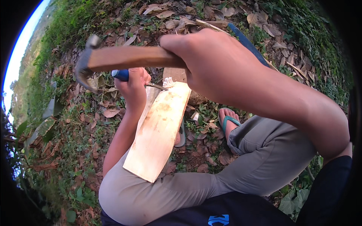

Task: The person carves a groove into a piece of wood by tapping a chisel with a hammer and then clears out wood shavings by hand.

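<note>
My right hand (211, 56) is closed round the wooden handle of a claw hammer (128, 58). The hammer's metal head lies to the left, raised above my left hand. In my left hand (135, 81) is a chisel (120, 74) with a blue handle, held by closed fingers. Its metal blade slants right and meets the far end of a pale wooden board (162, 124). Curled shavings (169, 81) stand up at that end, near the blade tip. The board's near end rests on my left thigh, and its far part lies against a wooden block (175, 73).
Dry leaves (111, 112) and grass cover the ground. Beyond my right wrist lies a long blue strip or tool (247, 43), partly hidden by my arm, beside thin pieces of wood. My right foot in a green flip-flop (228, 120) is right of the board.
</note>
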The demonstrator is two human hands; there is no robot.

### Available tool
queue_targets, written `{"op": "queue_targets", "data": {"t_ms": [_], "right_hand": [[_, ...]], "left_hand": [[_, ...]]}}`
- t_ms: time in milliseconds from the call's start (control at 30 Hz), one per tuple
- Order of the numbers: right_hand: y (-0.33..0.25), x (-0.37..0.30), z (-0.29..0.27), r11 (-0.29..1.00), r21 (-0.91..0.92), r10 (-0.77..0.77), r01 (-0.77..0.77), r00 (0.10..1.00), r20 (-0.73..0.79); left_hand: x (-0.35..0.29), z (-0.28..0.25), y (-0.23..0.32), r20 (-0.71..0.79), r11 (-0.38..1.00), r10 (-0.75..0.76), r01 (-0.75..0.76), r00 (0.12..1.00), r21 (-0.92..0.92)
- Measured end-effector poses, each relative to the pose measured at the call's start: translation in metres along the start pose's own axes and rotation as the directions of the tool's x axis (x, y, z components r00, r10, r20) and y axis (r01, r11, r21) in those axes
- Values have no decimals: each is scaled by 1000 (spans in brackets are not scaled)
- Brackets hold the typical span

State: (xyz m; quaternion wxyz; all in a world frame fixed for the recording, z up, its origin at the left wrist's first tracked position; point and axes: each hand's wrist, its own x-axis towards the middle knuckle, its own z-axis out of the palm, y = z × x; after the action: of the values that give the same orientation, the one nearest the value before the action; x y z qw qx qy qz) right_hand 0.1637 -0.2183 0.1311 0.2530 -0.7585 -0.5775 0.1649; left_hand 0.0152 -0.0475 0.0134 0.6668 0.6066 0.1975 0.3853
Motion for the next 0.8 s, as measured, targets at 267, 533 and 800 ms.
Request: {"op": "queue_targets", "data": {"t_ms": [267,533,800], "right_hand": [[-4,-3,5,998,57,-12,17,997,-80],[-14,-9,-8,991,-118,-65,70,997,43],[-12,-8,-1,980,-166,-106,113,993,46]], "left_hand": [[-4,-2,-7,25,997,60,-59,998,-44],[-14,-16,-14,18,996,70,-71,997,51],[-28,-10,-13,-8,997,53,-52,999,59]]}}
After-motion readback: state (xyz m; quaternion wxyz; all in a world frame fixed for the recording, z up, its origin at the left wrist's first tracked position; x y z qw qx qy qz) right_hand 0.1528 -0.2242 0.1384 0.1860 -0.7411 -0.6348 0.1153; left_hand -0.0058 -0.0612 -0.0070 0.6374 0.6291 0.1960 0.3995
